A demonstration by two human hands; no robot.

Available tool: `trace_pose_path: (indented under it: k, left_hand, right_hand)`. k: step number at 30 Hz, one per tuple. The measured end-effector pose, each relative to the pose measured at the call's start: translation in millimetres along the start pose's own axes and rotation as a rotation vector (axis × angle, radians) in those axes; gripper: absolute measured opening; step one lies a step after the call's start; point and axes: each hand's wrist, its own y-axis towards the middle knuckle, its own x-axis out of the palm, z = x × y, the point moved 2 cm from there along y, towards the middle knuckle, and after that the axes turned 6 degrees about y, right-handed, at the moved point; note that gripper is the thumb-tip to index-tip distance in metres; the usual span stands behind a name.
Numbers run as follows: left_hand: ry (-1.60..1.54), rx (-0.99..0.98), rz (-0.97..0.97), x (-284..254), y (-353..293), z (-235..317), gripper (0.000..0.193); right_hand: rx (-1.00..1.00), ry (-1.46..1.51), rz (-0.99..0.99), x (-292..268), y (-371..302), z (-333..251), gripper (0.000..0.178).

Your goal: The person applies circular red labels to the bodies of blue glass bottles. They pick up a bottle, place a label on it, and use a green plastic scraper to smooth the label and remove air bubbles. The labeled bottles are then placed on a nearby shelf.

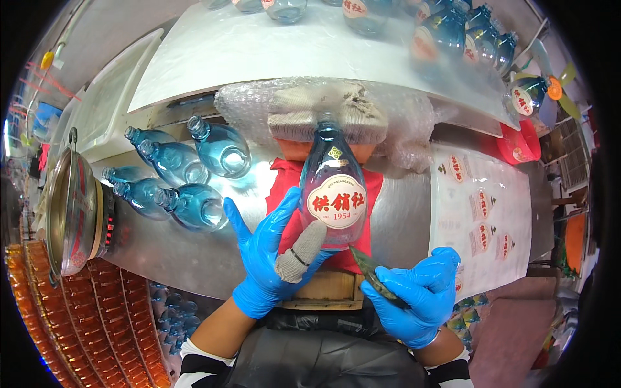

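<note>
A blue-tinted glass bottle point(335, 168) with a cream oval label and red lettering lies in front of me, base towards me. Its neck rests on a padded support point(291, 119) wrapped in ribbed grey fabric. My left hand point(275, 255), in a blue glove with a grey cloth sleeve on the thumb, holds the bottle near its base. The thumb presses beside the label and the lower fingers go beneath the glass. To the right, my right hand point(414, 297), also gloved in blue, grips a thin dark green pointed blade-like piece point(372, 271), its tip near the bottle's base.
Several blue bottles point(171, 161) lie on the metal table to the left, beside a round glass lid point(68, 213). A sheet of transfer labels point(479, 220) is at right, near a red container point(521, 143). More bottles stand on the white board point(259, 55). Bubble wrap point(242, 107) surrounds the support.
</note>
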Motion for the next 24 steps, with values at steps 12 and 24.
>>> trace_pose_path:
  k: [12, 24]
  left_hand:
    - [0.131, 0.127, 0.003, 4.2, -2.6, 0.7, 0.055]
    - [-0.613, 0.061, -0.076, 14.2, 20.7, -3.3, 0.088]
  right_hand:
    - [0.009, 0.045, 0.047, -1.2, -6.8, 4.3, 0.032]
    - [-0.049, 0.079, 0.116, -0.5, -5.9, 16.2, 0.032]
